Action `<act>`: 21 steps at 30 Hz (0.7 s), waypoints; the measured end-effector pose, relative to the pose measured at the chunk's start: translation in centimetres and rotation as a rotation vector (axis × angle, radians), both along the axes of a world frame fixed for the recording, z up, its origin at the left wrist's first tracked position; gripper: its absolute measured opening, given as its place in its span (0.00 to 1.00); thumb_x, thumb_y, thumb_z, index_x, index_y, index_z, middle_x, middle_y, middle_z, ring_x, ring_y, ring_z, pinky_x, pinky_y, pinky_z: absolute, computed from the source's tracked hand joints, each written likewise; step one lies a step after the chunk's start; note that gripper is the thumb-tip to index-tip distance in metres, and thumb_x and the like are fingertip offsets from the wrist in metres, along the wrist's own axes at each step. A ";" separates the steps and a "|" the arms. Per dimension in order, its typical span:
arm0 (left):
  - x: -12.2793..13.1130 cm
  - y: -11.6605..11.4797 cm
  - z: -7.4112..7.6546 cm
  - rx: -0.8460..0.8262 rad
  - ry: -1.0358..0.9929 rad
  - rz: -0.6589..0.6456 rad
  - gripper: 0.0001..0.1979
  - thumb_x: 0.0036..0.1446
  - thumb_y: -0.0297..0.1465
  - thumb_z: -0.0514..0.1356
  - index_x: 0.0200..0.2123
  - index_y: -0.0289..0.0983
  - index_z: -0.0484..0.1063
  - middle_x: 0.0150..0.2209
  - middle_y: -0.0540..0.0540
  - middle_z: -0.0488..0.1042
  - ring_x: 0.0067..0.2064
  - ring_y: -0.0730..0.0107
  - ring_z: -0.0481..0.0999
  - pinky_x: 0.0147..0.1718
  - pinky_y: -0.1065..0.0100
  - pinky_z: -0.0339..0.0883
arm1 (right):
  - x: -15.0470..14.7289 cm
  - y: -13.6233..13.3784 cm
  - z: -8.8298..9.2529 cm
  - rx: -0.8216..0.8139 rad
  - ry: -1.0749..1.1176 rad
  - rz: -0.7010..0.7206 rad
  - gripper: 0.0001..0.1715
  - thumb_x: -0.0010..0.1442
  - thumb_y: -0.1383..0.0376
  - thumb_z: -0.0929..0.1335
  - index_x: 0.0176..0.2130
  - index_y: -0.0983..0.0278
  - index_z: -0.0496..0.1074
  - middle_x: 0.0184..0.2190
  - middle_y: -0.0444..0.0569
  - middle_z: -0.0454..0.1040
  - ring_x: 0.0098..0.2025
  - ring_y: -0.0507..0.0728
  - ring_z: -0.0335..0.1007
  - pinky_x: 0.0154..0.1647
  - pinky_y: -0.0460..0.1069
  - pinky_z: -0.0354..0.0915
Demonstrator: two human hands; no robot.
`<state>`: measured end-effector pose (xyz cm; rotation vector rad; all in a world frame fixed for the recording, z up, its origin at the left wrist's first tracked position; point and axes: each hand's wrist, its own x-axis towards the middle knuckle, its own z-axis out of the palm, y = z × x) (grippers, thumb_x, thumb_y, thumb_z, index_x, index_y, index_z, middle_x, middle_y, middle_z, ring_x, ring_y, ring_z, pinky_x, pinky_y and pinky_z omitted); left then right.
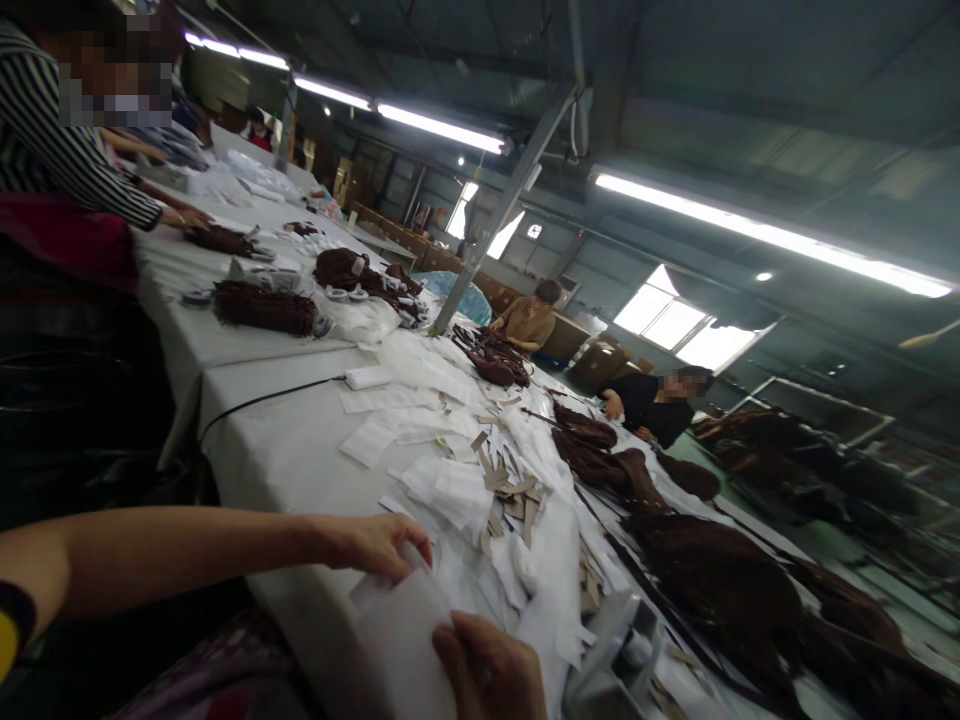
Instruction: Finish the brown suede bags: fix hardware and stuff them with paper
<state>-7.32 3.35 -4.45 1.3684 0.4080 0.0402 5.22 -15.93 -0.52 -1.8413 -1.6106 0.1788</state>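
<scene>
Between my two hands is a thin white sheet (405, 645), somewhat see-through; I cannot tell whether it is paper, foam or a flat bag. My left hand (379, 547) pinches its upper edge, fingers bent over it. At the lower right, my right hand (495, 665) grips the sheet's right side between thumb and fingers. Just beyond lie more white sheets (457, 495) and a scatter of grey-brown strips (517, 495). To the right of my right hand stands a grey plastic holder (615, 660), perhaps a tape dispenser, partly cut off by the frame.
Dark brown bags (720, 580) with straps line the table's right side. A white power strip (367, 377) with a black cable lies on the white tabletop (255, 420). A metal post (502, 220) rises from the table. Co-workers, one in a striped sleeve (97, 165), handle brown items.
</scene>
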 end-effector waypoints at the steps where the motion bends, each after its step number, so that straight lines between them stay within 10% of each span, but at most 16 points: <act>1: 0.1 -0.6 0.4 -0.012 -0.016 -0.050 0.19 0.35 0.25 0.65 0.37 0.35 0.74 0.25 0.52 0.73 0.22 0.74 0.67 0.21 0.75 0.57 | -0.1 0.5 -0.2 -0.021 -0.026 0.016 0.25 0.64 0.50 0.60 0.28 0.61 0.75 0.22 0.47 0.77 0.24 0.54 0.73 0.28 0.45 0.63; 8: -0.5 -2.0 2.3 -0.238 -0.114 -0.069 0.25 0.49 0.50 0.62 0.38 0.34 0.73 0.29 0.48 0.72 0.27 0.72 0.67 0.23 0.74 0.58 | 0.5 1.6 -1.3 -0.100 -0.119 -0.040 0.20 0.65 0.56 0.61 0.30 0.61 0.74 0.22 0.47 0.76 0.26 0.54 0.74 0.30 0.46 0.60; 13: -0.8 -1.9 1.6 -0.003 -0.212 0.040 0.20 0.46 0.40 0.69 0.38 0.34 0.73 0.27 0.51 0.71 0.26 0.74 0.67 0.25 0.75 0.60 | 0.6 1.6 -0.8 -0.122 0.127 -0.131 0.14 0.55 0.56 0.70 0.38 0.61 0.76 0.31 0.47 0.80 0.34 0.57 0.76 0.35 0.46 0.65; 16: -1.0 -1.2 1.0 -0.020 -0.216 0.103 0.20 0.48 0.40 0.68 0.39 0.34 0.71 0.27 0.51 0.71 0.26 0.73 0.68 0.26 0.74 0.62 | 1.5 0.8 -0.5 -0.139 0.274 -0.265 0.31 0.42 0.60 0.75 0.48 0.62 0.74 0.30 0.46 0.79 0.33 0.58 0.75 0.36 0.47 0.68; 21: -1.6 -0.6 0.5 -0.101 -0.141 0.162 0.21 0.46 0.40 0.69 0.39 0.35 0.71 0.27 0.50 0.72 0.28 0.70 0.70 0.26 0.73 0.63 | 2.7 -0.1 0.1 -0.186 0.423 -0.240 0.21 0.45 0.59 0.73 0.40 0.63 0.77 0.27 0.45 0.76 0.30 0.55 0.71 0.33 0.47 0.66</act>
